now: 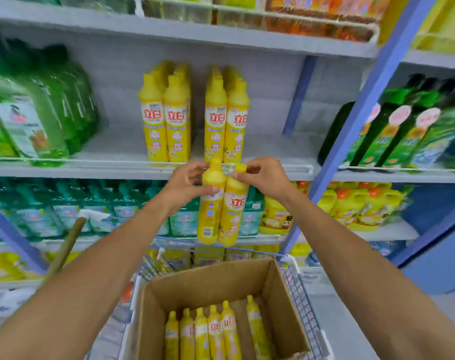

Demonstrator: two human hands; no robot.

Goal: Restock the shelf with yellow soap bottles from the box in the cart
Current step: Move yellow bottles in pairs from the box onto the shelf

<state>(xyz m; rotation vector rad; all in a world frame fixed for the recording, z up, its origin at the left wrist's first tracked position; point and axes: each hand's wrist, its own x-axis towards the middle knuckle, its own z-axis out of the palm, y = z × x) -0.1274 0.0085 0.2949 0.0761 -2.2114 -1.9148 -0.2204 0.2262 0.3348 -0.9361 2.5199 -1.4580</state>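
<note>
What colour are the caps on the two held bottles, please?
Yellow, like the held bottles; clearest in the head view.

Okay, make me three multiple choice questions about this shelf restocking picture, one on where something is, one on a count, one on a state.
1. Where is the cardboard box?
A. in the cart
B. on the middle shelf
C. on the floor

2. How many yellow bottles are the hands lifting?
A. one
B. two
C. four

3. What state is the box in?
A. sealed
B. empty
C. open, with bottles inside

Answers: 1 A, the cart's wire sides surround it. 2 B, the left hand grips one bottle's shoulder and the right hand pinches the other's cap. 3 C, its flaps stand open over upright box bottles.
</note>
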